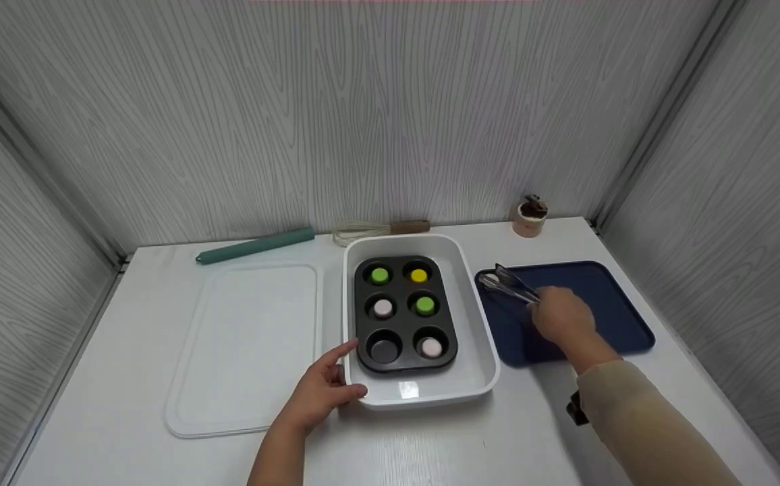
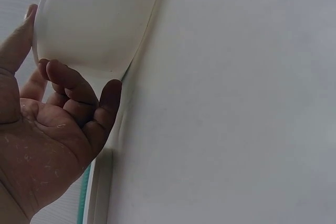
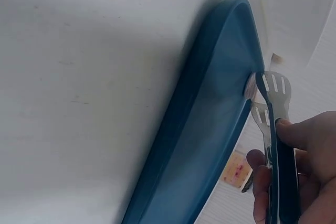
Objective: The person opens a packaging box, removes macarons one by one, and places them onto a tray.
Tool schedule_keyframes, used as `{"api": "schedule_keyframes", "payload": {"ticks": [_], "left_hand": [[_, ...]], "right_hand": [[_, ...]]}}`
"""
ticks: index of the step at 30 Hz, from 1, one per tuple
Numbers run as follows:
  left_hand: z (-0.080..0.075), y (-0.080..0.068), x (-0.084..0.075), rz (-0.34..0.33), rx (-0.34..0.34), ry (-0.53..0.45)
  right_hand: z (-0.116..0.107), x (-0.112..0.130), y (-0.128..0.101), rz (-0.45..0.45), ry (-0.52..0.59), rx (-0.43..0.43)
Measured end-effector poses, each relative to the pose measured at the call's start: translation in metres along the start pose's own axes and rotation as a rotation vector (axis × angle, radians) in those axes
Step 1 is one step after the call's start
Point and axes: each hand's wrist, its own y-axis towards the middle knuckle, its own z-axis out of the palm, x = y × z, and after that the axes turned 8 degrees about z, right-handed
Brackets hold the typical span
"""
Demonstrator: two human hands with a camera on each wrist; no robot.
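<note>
Here, left hand grips the unlabelled white dish; right hand grips tongs.

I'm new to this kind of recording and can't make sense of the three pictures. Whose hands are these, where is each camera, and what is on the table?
No machine here: a person works with two bare hands. The wide picture comes from a camera on their head; the other two from cameras on each wrist.

On the white table stands a white rectangular dish holding a black six-cup muffin pan with small coloured rounds in five cups. The left hand grips the dish's near corner. The right hand holds metal tongs over a dark blue tray; the right wrist view seems to show a small pale piece between their tips.

Also there: a flat white lid, a green silicone tool, a wire whisk and a small tan cup.
</note>
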Motion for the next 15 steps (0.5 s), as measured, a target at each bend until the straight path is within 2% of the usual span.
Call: {"api": "schedule_keyframes", "payload": {"ticks": [15], "left_hand": [[0.002, 0.0, -0.002, -0.008, -0.014, 0.0]], "right_hand": [[-0.015, -0.007, -0.005, 0.01, 0.07, -0.069]]}}
